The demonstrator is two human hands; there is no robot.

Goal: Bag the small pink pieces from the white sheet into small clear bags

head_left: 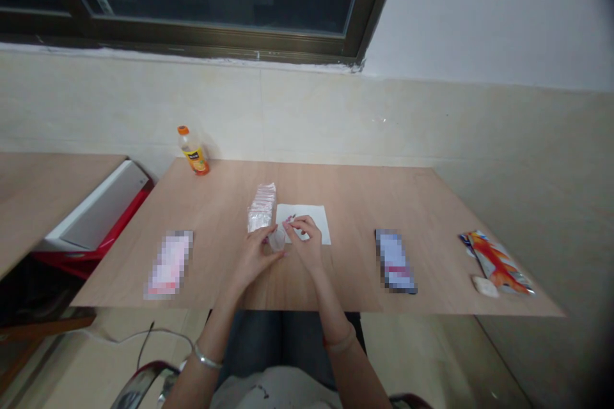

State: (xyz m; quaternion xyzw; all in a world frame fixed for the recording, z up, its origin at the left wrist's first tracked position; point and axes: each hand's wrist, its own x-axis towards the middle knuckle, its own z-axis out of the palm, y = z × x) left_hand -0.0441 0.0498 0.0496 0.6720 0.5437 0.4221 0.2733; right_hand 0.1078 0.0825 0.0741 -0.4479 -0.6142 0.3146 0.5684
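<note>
My left hand (256,255) holds a small clear plastic bag (277,239) between its thumb and fingers, over the near middle of the table. My right hand (307,244) is closed in a pinch at the bag's upper right side. What its fingertips hold, if anything, is too small to make out. Under and behind my right hand lies a white sheet of paper (316,214), with a few tiny pink and dark pieces (290,218) on it. Just beyond my left hand stretches a row of stacked clear plastic packets (262,208).
On the wooden table (355,198) stand or lie an orange-capped drink bottle (195,154) at the back left, a blurred phone (170,265) on the left, another phone (396,262) on the right, an orange-red packet (501,265) and a small white object (485,286).
</note>
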